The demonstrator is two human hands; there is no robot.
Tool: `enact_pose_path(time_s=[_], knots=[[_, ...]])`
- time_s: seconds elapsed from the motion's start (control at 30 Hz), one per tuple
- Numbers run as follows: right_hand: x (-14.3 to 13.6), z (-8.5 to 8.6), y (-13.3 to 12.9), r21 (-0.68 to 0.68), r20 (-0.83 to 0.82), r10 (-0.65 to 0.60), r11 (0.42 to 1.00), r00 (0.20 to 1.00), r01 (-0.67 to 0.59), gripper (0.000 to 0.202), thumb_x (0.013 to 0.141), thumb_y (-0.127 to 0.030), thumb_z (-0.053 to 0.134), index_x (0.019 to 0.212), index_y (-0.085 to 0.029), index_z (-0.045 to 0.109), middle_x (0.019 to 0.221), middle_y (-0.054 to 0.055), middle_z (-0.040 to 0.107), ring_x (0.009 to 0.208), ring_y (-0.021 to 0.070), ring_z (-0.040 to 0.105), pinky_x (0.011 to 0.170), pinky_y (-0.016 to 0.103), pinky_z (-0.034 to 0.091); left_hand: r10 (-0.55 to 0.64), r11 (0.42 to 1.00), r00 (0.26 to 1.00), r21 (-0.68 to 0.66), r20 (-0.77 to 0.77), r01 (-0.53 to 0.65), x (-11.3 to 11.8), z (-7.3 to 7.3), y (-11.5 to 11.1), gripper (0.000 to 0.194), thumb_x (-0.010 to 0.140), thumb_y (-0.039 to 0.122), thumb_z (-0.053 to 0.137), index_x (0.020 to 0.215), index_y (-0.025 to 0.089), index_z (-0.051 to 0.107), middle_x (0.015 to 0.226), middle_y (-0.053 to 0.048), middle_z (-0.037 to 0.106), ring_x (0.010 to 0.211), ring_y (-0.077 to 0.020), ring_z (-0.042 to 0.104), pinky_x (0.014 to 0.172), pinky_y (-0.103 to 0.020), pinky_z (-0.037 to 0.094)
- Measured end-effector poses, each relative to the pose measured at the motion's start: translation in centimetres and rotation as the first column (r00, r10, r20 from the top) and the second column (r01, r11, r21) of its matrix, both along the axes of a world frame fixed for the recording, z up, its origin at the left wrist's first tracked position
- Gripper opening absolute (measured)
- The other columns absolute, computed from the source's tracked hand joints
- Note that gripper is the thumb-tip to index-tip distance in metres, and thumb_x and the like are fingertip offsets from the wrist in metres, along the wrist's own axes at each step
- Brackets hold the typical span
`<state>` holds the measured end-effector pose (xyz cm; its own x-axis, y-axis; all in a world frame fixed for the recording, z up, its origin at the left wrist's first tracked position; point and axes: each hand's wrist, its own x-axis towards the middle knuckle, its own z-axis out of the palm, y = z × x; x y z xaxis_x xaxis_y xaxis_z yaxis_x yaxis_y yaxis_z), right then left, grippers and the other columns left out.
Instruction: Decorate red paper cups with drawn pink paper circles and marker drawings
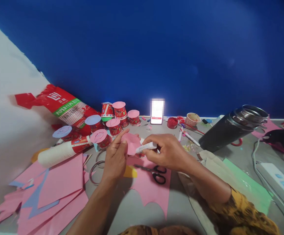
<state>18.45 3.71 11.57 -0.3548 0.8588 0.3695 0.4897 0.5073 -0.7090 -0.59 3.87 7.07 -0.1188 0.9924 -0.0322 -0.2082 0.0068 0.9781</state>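
Observation:
In the head view my left hand (116,155) is closed on the edge of a round pink paper disc (131,143), thumb on its face. A bit of a red patterned cup shows just under the disc; whether the two are joined I cannot tell. My right hand (165,148) grips a white pen-shaped tube (147,147), its tip at the disc's right edge. Below the hands, black-handled scissors (156,174) lie on a pink sheet (154,194) with curved cut-outs. A yellow paper piece (131,171) lies beside them.
Several red cups with paper discs (100,137) stand at left, near a red paper-cup bag (66,107) and a stack of white cups (58,156). Pink sheets (61,182) lie front left. A lit phone (157,112), dark flask (230,130) and power strip (282,182) are also there.

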Motion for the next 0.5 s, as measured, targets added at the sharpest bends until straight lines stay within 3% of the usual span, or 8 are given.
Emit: enact_pose_path(time_s=[0.1,0.2,0.27,0.33,0.5], knots=[[1.3,0.8,1.0,-0.220,-0.375,-0.059,0.975,0.925,-0.027,0.013,0.083,-0.028,0.070,0.090,-0.020,0.076,0.066,-0.002,0.069,0.053,0.0096,0.049,0.050,0.024,0.031,0.029,1.000,0.999,-0.002,0.031,-0.029,-0.6,0.7,0.5,0.059,0.084,0.040,0.075,0.139,0.020,0.065,0.100,-0.007,0.081,0.090,-0.0253,0.077,0.070,-0.031,0.064],[2.2,0.7,2.5,-0.392,-0.672,-0.134,0.899,0.729,-0.195,0.021,0.075,-0.032,0.077,0.092,-0.020,0.072,0.071,0.000,0.073,0.053,0.0096,0.051,0.048,0.023,0.034,0.020,0.998,0.997,-0.065,0.077,-0.015,-1.0,1.6,0.8,0.054,0.079,0.029,0.074,0.131,0.019,0.068,0.100,-0.008,0.080,0.086,-0.0259,0.077,0.059,-0.031,0.065],[2.5,0.2,3.5,-0.476,-0.739,-0.184,0.824,0.648,-0.308,0.028,0.067,-0.026,0.082,0.091,-0.021,0.069,0.077,0.002,0.077,0.056,0.0098,0.055,0.048,0.021,0.037,0.003,0.992,0.993,-0.126,0.121,0.012,-1.2,1.9,0.9,0.050,0.074,0.021,0.073,0.123,0.016,0.069,0.099,-0.010,0.080,0.086,-0.0286,0.078,0.055,-0.033,0.065],[2.5,-0.5,4.1,-0.531,-0.745,-0.216,0.765,0.631,-0.365,0.033,0.064,-0.021,0.085,0.093,-0.021,0.070,0.083,0.003,0.079,0.062,0.0103,0.060,0.050,0.019,0.040,-0.008,0.987,0.986,-0.160,0.166,0.035,-1.4,1.9,1.0,0.044,0.071,0.016,0.071,0.115,0.014,0.071,0.097,-0.012,0.081,0.088,-0.0310,0.079,0.056,-0.035,0.066],[1.8,-2.1,4.9,-0.546,-0.795,-0.188,0.636,0.577,-0.546,0.036,0.076,-0.025,0.083,0.110,-0.018,0.074,0.101,0.008,0.078,0.073,0.0115,0.065,0.053,0.018,0.047,-0.012,0.988,0.971,-0.149,0.239,0.049,-1.8,1.2,1.1,0.027,0.074,0.013,0.071,0.101,0.016,0.072,0.094,-0.011,0.081,0.097,-0.0329,0.079,0.066,-0.040,0.069]])
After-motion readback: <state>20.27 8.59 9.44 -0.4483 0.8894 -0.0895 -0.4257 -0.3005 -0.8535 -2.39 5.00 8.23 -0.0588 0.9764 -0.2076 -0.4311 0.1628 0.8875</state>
